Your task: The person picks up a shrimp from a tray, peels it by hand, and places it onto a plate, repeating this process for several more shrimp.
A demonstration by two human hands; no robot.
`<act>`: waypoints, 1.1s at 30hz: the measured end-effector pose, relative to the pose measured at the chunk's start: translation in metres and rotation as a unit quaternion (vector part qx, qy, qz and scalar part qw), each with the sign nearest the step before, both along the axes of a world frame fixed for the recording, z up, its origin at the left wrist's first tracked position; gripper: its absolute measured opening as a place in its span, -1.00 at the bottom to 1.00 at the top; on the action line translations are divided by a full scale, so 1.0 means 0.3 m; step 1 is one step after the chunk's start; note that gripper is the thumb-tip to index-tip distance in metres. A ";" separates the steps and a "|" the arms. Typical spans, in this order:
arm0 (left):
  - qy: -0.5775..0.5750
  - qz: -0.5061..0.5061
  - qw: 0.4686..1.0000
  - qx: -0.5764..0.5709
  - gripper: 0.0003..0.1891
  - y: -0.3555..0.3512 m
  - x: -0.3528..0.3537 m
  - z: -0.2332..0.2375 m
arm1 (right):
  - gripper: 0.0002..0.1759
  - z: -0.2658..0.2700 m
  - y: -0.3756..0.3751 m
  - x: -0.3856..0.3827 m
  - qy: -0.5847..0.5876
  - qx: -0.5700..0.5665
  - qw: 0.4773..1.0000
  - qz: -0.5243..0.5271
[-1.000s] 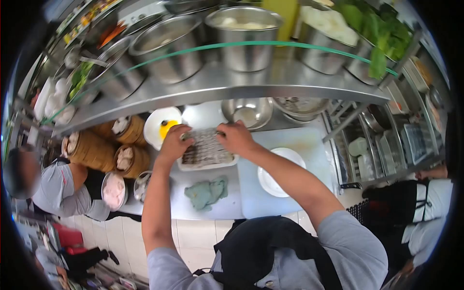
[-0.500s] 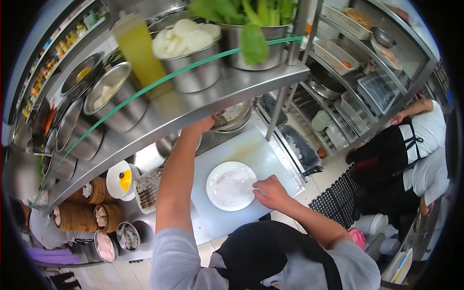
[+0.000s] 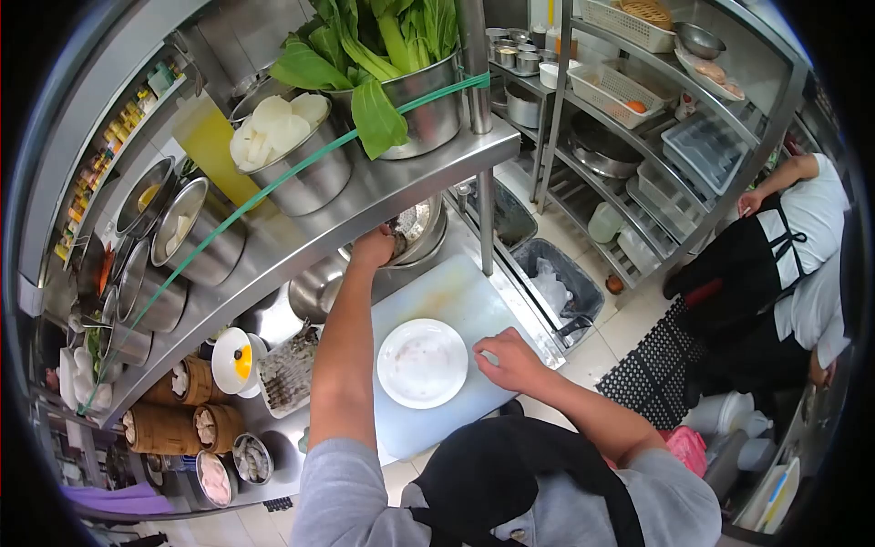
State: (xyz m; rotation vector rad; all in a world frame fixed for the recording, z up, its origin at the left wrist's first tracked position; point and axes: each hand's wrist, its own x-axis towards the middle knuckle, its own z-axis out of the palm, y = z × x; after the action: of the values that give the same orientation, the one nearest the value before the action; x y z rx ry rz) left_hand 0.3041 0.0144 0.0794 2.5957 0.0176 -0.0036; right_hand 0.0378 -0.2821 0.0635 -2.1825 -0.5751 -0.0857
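Observation:
My left hand [image 3: 375, 246] reaches under the steel shelf into a metal bowl [image 3: 416, 228] at the back of the counter; its fingers are partly hidden inside the bowl. My right hand [image 3: 509, 359] rests on the pale cutting board [image 3: 456, 296], fingers touching the right rim of a white plate [image 3: 422, 362]. The plate looks bare apart from a faint smear. A white tray of small grey fish [image 3: 287, 369] lies left of my left arm.
A steel shelf [image 3: 301, 246] overhead carries pots of greens [image 3: 383, 46] and white slices [image 3: 278, 123]. Bamboo steamers [image 3: 169, 415] and a bowl with yolk [image 3: 232, 357] sit at left. A lined bin [image 3: 556, 287] stands right of the counter. A person in a black apron [image 3: 784, 264] works at the racks.
The view swung right from the fish tray. My left hand went from the tray up into the metal bowl; my right hand dropped to the plate's rim and stays there.

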 end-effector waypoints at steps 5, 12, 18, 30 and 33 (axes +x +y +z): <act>-0.049 -0.012 0.991 0.123 -0.73 -0.014 0.001 -0.022 | -0.82 0.082 0.062 0.080 -0.032 0.021 0.999 0.033; 0.113 -0.171 0.944 0.259 -0.68 0.009 -0.022 0.138 | -0.82 0.045 0.012 0.000 -0.013 -0.009 1.000 0.004; 0.229 -0.233 0.937 0.121 -0.42 0.057 -0.097 0.211 | -0.80 -0.008 -0.058 -0.053 0.056 -0.036 0.995 -0.070; 0.150 -0.290 0.941 -0.087 -0.32 -0.021 -0.310 0.207 | -0.70 0.053 0.159 0.237 0.037 -0.002 0.999 -0.027; 0.149 -0.287 0.943 -0.074 -0.35 -0.048 -0.340 0.238 | -0.70 -0.015 0.252 0.347 -0.001 0.023 1.000 -0.002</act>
State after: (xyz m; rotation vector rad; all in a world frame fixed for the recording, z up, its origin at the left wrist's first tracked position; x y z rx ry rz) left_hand 0.2020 0.0001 0.1508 2.3343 -0.6021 -0.5847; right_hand 0.1419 -0.2065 0.0590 -2.1392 -0.5640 -0.1032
